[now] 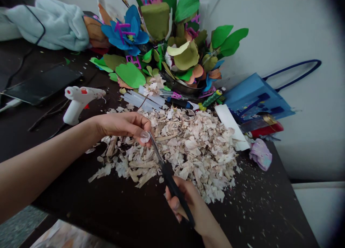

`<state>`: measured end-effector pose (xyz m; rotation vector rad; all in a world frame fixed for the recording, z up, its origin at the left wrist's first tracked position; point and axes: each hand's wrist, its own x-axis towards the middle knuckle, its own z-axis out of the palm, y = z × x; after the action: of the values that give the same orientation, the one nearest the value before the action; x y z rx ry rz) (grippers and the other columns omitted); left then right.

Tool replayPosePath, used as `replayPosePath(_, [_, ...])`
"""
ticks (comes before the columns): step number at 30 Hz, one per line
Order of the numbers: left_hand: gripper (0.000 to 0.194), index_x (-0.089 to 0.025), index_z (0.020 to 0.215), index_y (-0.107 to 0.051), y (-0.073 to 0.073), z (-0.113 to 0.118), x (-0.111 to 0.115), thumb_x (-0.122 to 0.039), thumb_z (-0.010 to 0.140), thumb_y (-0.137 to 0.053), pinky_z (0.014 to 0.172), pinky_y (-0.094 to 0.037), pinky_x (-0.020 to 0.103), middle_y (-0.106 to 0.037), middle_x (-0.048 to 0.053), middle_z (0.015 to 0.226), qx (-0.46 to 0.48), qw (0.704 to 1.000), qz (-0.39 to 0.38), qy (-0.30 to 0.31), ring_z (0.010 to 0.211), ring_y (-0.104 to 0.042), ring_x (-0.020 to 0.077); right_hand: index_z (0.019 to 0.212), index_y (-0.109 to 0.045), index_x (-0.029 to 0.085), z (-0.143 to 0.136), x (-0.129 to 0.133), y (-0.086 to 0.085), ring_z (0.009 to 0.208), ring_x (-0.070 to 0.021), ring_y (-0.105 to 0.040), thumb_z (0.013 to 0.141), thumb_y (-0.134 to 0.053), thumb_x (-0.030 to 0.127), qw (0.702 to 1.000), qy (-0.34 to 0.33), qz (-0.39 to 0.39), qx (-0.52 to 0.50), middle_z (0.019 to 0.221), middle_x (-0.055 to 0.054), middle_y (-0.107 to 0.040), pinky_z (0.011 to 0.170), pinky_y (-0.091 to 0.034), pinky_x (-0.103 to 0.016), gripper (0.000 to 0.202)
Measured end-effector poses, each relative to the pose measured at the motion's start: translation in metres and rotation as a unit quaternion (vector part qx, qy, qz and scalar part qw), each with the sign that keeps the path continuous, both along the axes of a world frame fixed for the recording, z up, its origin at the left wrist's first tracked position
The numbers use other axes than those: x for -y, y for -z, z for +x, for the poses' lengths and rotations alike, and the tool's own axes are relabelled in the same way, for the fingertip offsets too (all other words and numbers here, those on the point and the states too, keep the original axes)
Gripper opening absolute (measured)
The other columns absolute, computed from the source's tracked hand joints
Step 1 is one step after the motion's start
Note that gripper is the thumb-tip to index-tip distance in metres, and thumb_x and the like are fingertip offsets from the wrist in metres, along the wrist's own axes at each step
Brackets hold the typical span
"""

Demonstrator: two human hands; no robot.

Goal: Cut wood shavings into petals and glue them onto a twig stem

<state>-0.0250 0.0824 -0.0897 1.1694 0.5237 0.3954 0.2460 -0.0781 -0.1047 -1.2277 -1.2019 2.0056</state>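
Note:
Between thumb and fingers, my left hand (130, 126) pinches a small pale, thin petal-like piece (145, 137). My right hand (185, 203) is wrapped round the black handles of a pair of scissors (165, 169). The metal blades point up and left, with their tips right beside the pale piece; whether they touch it I cannot tell. Below both hands spreads a wide heap of cream and pinkish dry scraps (194, 144), with some longer strips among them, on the dark table (113, 201).
A white glue gun (78, 101) stands at the left near a dark tablet-like slab (43, 84). Translucent glue sticks (142, 101) lie behind the heap. Colourful craft flowers (159, 43) fill the back. At the right are a blue bag (258, 97), a white strip (231, 126) and a crumpled lilac cloth (261, 154).

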Motion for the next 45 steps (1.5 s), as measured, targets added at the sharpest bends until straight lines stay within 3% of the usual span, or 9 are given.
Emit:
replayPosePath(7, [0.014, -0.017, 0.072, -0.073, 0.003, 0.008, 0.004, -0.024, 0.074, -0.085, 0.067, -0.059, 0.021, -0.078, 0.008, 0.085, 0.012, 0.997, -0.039, -0.061, 0.075, -0.072, 0.0157, 0.084, -0.055, 0.017, -0.002, 0.001, 0.01, 0.041, -0.0055, -0.039, 0.071, -0.071, 0.077, 0.999, 0.025, 0.041, -0.003, 0.057, 0.006, -0.048, 0.042, -0.033, -0.019, 0.063])
replayPosePath(12, [0.016, -0.018, 0.077, -0.072, 0.01, 0.015, 0.01, -0.026, 0.075, -0.086, 0.058, -0.055, 0.016, -0.072, 0.002, 0.068, 0.036, 0.985, -0.099, -0.14, 0.059, -0.065, 0.0093, 0.092, -0.054, 0.018, -0.006, 0.0, 0.005, 0.051, -0.0099, -0.042, 0.077, -0.056, 0.084, 0.996, 0.002, 0.088, 0.009, 0.061, 0.004, -0.047, 0.051, -0.036, -0.024, 0.068])
replayPosePath(26, [0.023, -0.015, 0.077, -0.071, 0.009, 0.02, 0.014, -0.025, 0.069, -0.091, 0.056, -0.054, 0.015, -0.067, 0.0, 0.068, 0.054, 0.971, -0.133, -0.193, 0.061, -0.064, 0.0088, 0.093, -0.055, 0.017, -0.005, 0.001, 0.016, 0.052, -0.0102, -0.048, 0.081, -0.059, 0.078, 0.995, 0.039, 0.089, 0.002, 0.065, 0.003, -0.049, 0.053, -0.039, -0.024, 0.062])
replayPosePath(34, [0.019, -0.015, 0.077, -0.072, 0.009, 0.027, 0.02, -0.025, 0.074, -0.088, 0.06, -0.054, 0.017, -0.072, 0.004, 0.072, 0.038, 0.977, -0.132, -0.166, 0.065, -0.067, 0.0108, 0.089, -0.056, 0.016, -0.007, -0.002, 0.02, 0.049, -0.0091, -0.047, 0.08, -0.06, 0.079, 0.992, 0.073, 0.101, -0.019, 0.064, 0.002, -0.052, 0.05, -0.038, -0.024, 0.064])
replayPosePath(37, [0.021, -0.016, 0.076, -0.072, 0.013, 0.035, 0.028, -0.025, 0.071, -0.09, 0.062, -0.055, 0.017, -0.071, 0.003, 0.072, 0.034, 0.974, -0.138, -0.176, 0.065, -0.065, 0.01, 0.089, -0.056, 0.017, -0.008, -0.004, 0.017, 0.047, -0.0091, -0.048, 0.079, -0.062, 0.077, 0.988, 0.101, 0.117, -0.024, 0.063, 0.002, -0.053, 0.048, -0.038, -0.023, 0.061])
replayPosePath(40, [0.021, -0.017, 0.074, -0.071, 0.016, 0.046, 0.042, -0.025, 0.071, -0.09, 0.055, -0.05, 0.015, -0.066, -0.001, 0.066, 0.042, 0.967, -0.159, -0.193, 0.058, -0.059, 0.0075, 0.088, -0.057, 0.018, -0.009, -0.006, 0.011, 0.052, -0.0109, -0.052, 0.081, -0.071, 0.065, 0.983, 0.128, 0.134, 0.0, 0.065, 0.002, -0.056, 0.051, -0.042, -0.024, 0.049])
replayPosePath(45, [0.021, -0.019, 0.077, -0.072, 0.018, 0.063, 0.071, -0.028, 0.071, -0.09, 0.056, -0.049, 0.016, -0.063, -0.003, 0.064, 0.041, 0.963, -0.201, -0.175, 0.058, -0.057, 0.0077, 0.089, -0.058, 0.021, -0.013, -0.009, 0.006, 0.065, -0.0138, -0.059, 0.072, -0.084, 0.051, 0.957, 0.229, 0.176, 0.032, 0.08, -0.001, -0.067, 0.062, -0.05, -0.027, 0.043])
